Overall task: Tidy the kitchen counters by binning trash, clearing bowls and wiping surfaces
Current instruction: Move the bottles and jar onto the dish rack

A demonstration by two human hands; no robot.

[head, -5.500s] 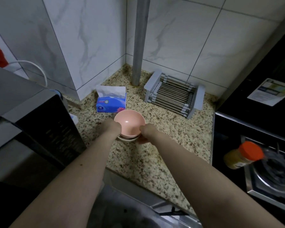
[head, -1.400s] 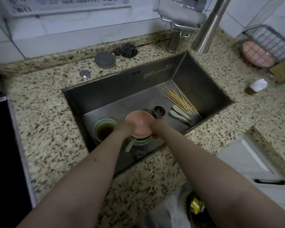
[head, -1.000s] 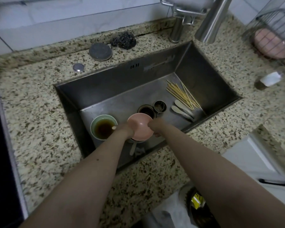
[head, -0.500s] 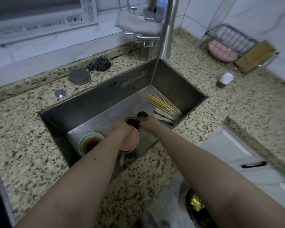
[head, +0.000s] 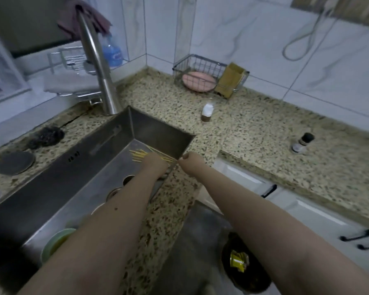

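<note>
The left hand (head: 156, 165) reaches down into the steel sink (head: 158, 133), over the bundle of bamboo skewers (head: 140, 154) lying at the sink's far right corner; its fingers are hidden behind the back of the hand, so I cannot tell whether it grips them. The right hand (head: 189, 159) hovers at the sink's right rim, fingers curled in with nothing visible in them. Half a second ago both hands were at the pink bowl in the sink; now they are off it and it is hidden behind the left forearm. A green bowl (head: 55, 241) of brown liquid sits in the sink's near end. The speckled table (head: 254, 133) carries a small bottle (head: 207, 111).
</note>
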